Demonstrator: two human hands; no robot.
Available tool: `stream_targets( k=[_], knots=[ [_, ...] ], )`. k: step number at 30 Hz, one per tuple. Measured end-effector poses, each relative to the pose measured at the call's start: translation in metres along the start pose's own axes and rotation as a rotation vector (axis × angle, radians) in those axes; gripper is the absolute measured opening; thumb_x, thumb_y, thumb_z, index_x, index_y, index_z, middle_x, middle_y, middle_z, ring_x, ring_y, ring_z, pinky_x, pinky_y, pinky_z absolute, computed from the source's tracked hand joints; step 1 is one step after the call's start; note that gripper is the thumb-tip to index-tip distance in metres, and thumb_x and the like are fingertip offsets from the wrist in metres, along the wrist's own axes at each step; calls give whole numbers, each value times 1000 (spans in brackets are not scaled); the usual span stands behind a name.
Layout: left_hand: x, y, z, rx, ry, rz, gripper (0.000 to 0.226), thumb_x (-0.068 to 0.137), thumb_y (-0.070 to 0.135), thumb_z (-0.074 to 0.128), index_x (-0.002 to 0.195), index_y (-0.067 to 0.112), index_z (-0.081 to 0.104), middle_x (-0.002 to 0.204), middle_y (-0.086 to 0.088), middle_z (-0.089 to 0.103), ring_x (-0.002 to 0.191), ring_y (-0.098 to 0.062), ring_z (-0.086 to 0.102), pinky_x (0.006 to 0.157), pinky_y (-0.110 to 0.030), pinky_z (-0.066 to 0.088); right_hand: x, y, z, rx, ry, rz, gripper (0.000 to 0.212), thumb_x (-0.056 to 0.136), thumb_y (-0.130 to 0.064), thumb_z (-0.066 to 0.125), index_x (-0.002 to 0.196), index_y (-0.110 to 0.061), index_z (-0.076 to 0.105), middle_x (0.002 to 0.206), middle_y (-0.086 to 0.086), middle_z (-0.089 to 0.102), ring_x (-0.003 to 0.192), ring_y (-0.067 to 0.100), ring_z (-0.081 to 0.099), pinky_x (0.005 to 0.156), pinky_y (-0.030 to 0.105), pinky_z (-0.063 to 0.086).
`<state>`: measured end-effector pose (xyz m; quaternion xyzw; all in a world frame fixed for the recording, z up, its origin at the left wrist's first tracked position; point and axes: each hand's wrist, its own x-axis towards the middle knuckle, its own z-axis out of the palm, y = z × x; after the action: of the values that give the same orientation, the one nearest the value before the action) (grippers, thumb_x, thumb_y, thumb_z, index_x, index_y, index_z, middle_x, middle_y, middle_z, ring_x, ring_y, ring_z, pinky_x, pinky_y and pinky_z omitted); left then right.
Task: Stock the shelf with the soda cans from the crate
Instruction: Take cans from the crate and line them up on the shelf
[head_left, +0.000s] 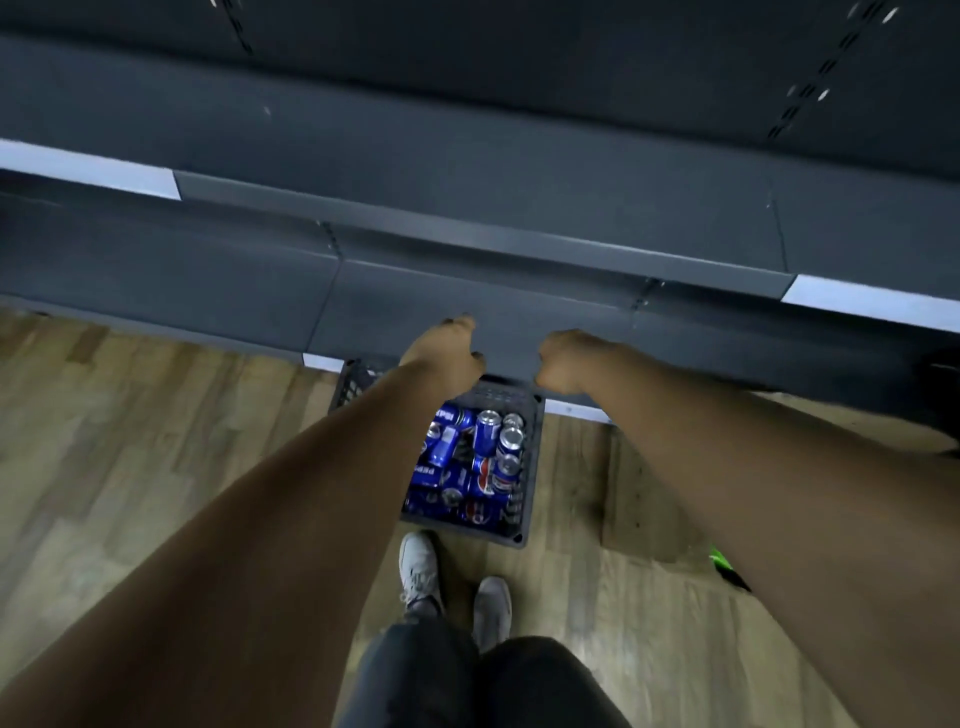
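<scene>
From my feed, the crate (529, 467) sits on the floor (130, 441) right in front of the person's feet, its far end tucked against the front edge of the lowest shelf (519, 312). It is a dark plastic crate with slotted walls, and the left forearm covers part of it. Inside I see the soda cans (467, 467) heaped loosely. Most lie on their sides at mixed angles, and a few show silver tops. They are blue, and I can read "PEPSI" in white on several, along with the red, white and blue globe logo. I can't make out any smaller print.

Both arms reach forward over the crate. The left hand (447, 353) and the right hand (566, 361) are near each other above the crate's far end, in front of the shelf edge. I only see the backs of the hands. The fingers curl down and away from me, so I cannot tell whether either hand grips anything.

The shelving is dark grey metal in stepped tiers, with slotted uprights (831, 67) on the back panel. White strips (88, 169) run along parts of the shelf fronts, but I can read no writing on them. The floor is wood-look plank in light brown tones. Below are pale shoes (418, 566) and dark trousers (467, 680). Something bright green (724, 558) shows beside the right forearm, too little of it to identify.
</scene>
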<state>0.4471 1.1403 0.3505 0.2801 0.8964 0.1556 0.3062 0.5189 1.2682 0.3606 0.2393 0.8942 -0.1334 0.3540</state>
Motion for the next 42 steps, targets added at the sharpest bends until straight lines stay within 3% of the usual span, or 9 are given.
stream_targets(
  k=[7, 11, 16, 20, 26, 29, 33, 38, 42],
  knots=[
    [24, -71, 37, -149, -103, -197, 21, 89, 8, 46, 107, 2, 56, 98, -22, 62, 70, -29, 56, 48, -24, 33, 42, -36, 55, 334, -55, -62, 31, 94, -19, 54, 120, -3, 58, 117, 15, 59, 107, 27, 56, 83, 28, 43],
    [49, -108, 52, -332, -93, -392, 18, 89, 12, 50, 71, 10, 50, 86, -16, 56, 72, -24, 52, 63, -29, 41, 62, -63, 90, 514, -35, -56, 32, 94, -20, 54, 122, -4, 56, 110, 15, 60, 93, 25, 56, 66, 26, 40],
    [60, -146, 83, -389, -185, -526, 30, 95, 16, 47, 120, 1, 54, 115, -21, 62, 99, -31, 62, 80, -36, 49, 82, -71, 137, 799, -64, 73, 32, 87, -10, 55, 119, -7, 58, 99, 12, 59, 80, 24, 57, 61, 26, 43],
    [65, -170, 123, -453, -245, -591, 37, 94, 16, 51, 128, 0, 53, 115, -15, 59, 85, -22, 53, 84, -38, 49, 99, -64, 171, 1021, -98, 192, 19, 90, -9, 53, 108, -6, 60, 94, 17, 61, 94, 37, 65, 59, 29, 42],
    [87, -193, 189, -484, -409, -728, 18, 93, 11, 45, 76, 9, 49, 82, -11, 50, 78, -22, 50, 74, -34, 40, 145, -39, 222, 1279, -139, 439, 18, 95, -8, 47, 109, -9, 58, 108, 21, 64, 87, 27, 66, 82, 40, 52],
    [97, -206, 219, -439, -423, -714, 8, 93, 11, 48, 93, 6, 54, 89, -14, 53, 83, -23, 51, 71, -33, 41, 173, -28, 250, 1266, -246, 510, 25, 96, -5, 46, 117, 4, 55, 115, 24, 62, 107, 34, 62, 65, 28, 50],
    [108, -224, 266, -387, -474, -679, 7, 93, 10, 48, 97, 7, 54, 87, -13, 53, 81, -23, 51, 67, -32, 42, 213, -19, 299, 1040, -463, 503, 19, 95, -12, 50, 110, -2, 55, 105, 16, 62, 97, 30, 61, 73, 33, 47],
    [135, -253, 323, -438, -455, -714, 7, 92, 8, 49, 95, 6, 56, 85, -13, 53, 83, -24, 52, 66, -31, 41, 255, -11, 353, 775, -412, 343, 18, 90, -12, 53, 104, -2, 58, 103, 23, 62, 94, 33, 62, 84, 39, 52],
    [164, -279, 362, -540, -451, -779, 17, 95, 10, 47, 78, 14, 51, 81, -8, 53, 74, -21, 52, 64, -29, 42, 291, -10, 388, 640, -367, 243, 23, 94, -15, 50, 112, -3, 58, 109, 21, 61, 85, 22, 52, 72, 28, 40]
  ],
)
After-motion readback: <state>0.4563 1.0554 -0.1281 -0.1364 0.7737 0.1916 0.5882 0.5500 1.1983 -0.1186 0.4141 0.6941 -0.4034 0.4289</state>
